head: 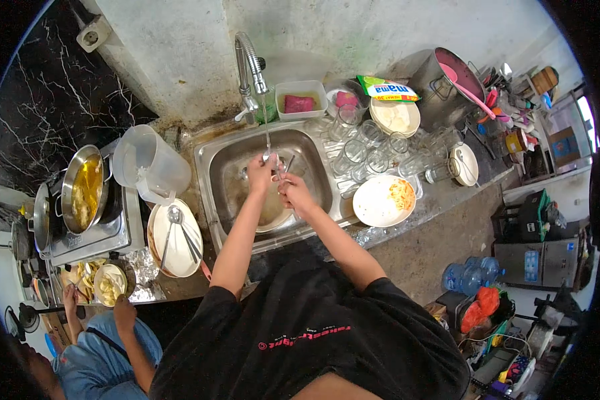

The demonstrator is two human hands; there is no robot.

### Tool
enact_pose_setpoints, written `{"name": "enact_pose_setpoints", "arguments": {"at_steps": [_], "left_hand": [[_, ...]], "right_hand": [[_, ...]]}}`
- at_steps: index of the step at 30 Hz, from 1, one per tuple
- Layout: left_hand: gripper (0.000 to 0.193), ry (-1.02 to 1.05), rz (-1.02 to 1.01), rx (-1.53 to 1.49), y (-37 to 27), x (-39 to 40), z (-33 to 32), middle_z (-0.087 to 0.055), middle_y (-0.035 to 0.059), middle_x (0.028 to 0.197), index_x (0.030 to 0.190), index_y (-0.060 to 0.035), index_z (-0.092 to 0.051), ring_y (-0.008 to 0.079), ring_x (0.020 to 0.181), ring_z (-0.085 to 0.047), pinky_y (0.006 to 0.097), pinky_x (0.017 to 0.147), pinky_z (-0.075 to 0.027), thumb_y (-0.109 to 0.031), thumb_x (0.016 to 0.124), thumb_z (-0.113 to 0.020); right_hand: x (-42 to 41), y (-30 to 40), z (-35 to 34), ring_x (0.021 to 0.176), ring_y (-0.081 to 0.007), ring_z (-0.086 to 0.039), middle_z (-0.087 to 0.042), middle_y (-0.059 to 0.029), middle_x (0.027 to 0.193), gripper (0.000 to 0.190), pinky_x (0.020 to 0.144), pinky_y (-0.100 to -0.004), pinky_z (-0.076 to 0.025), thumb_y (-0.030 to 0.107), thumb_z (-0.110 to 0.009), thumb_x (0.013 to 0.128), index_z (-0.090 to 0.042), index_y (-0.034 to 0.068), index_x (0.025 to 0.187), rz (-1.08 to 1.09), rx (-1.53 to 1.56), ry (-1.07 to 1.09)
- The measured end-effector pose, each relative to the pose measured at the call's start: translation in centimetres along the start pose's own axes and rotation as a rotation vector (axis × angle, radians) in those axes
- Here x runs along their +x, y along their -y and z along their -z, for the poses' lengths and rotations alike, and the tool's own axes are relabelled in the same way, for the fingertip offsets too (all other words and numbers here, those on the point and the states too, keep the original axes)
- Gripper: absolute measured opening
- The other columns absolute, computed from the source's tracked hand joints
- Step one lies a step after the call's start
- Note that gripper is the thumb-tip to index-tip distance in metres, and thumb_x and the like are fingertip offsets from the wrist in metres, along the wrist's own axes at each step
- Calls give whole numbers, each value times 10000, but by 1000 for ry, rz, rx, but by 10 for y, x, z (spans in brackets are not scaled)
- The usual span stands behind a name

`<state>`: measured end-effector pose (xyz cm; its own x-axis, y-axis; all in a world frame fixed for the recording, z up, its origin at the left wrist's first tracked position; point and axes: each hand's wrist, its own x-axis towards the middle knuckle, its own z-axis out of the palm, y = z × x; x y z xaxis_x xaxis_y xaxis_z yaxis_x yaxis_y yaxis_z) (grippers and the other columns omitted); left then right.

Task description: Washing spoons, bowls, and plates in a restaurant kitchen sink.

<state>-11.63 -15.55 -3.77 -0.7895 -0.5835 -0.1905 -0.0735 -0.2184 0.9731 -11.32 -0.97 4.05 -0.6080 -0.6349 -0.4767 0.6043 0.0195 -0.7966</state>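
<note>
Over the stainless steel sink [217, 200], my left hand [261, 172] grips a metal spoon [266, 156] under the thin stream from the faucet [250, 60]. My right hand [296, 194] is closed around thin metal cutlery [290, 163], close beside the left. The fingers partly hide these pieces, so their kind and number are unclear. Below the hands, a pale dish partly shows in the sink bottom. Left of the basin, a white oval plate [185, 250] carries several spoons [176, 216]. To the right, another white plate [375, 202] holds orange food remains [401, 195].
Several glasses [355, 150] crowd the drainboard. Behind them are a tub with a pink sponge [299, 104], a dish soap pouch [387, 89] and a large pot [445, 82]. At left stand a plastic pitcher [152, 162] and an oil-filled pan [82, 190]. Another person's hand [125, 312] touches a bowl [111, 285].
</note>
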Motion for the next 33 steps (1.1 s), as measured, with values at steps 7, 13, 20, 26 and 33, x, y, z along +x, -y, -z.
{"name": "enact_pose_setpoints", "arguments": {"at_steps": [7, 13, 20, 26, 33], "left_hand": [[196, 18, 73, -141, -29, -2, -4, -625, 14, 806, 835, -53, -566, 75, 639, -555, 220, 589, -463, -226, 888, -643], [488, 99, 68, -121, -10, -28, -14, -619, 85, 901, 1190, -72, -431, 140, 754, -604, 272, 655, -506, -42, 792, -712], [207, 125, 197, -77, 1, -10, -4, -624, 69, 802, 980, -29, -561, 150, 658, -602, 279, 589, -503, -208, 897, -623], [262, -74, 199, -51, 1, -12, 11, -562, 46, 647, 846, -26, -549, 122, 544, -531, 249, 486, -437, -249, 968, -487], [78, -119, 114, -225, -20, -18, 3, -519, 8, 754, 986, -54, -516, 94, 619, -501, 233, 573, -454, -77, 946, -453]], "right_hand": [[-11, -7, 8, 461, -50, -288, -389, 21, 651, 205, 384, -226, -207, 9, -384, 869, -514, 67, 1016, -62, 145, -70], [11, -6, 19, 417, -68, -315, -403, 11, 579, 187, 352, -245, -243, 0, -426, 813, -541, 63, 947, -21, 101, -97], [12, -24, 20, 427, -80, -377, -446, 16, 575, 142, 356, -246, -266, 127, -473, 898, -578, 34, 919, -73, -25, 42], [58, 1, 30, 505, -151, -582, -646, -57, 724, 225, 440, -272, -454, 169, -488, 889, -625, 21, 790, 135, -583, -233], [98, 17, -16, 502, -147, -560, -605, -76, 644, 120, 430, -281, -455, 75, -543, 891, -617, 21, 814, 220, 72, -88]]}}
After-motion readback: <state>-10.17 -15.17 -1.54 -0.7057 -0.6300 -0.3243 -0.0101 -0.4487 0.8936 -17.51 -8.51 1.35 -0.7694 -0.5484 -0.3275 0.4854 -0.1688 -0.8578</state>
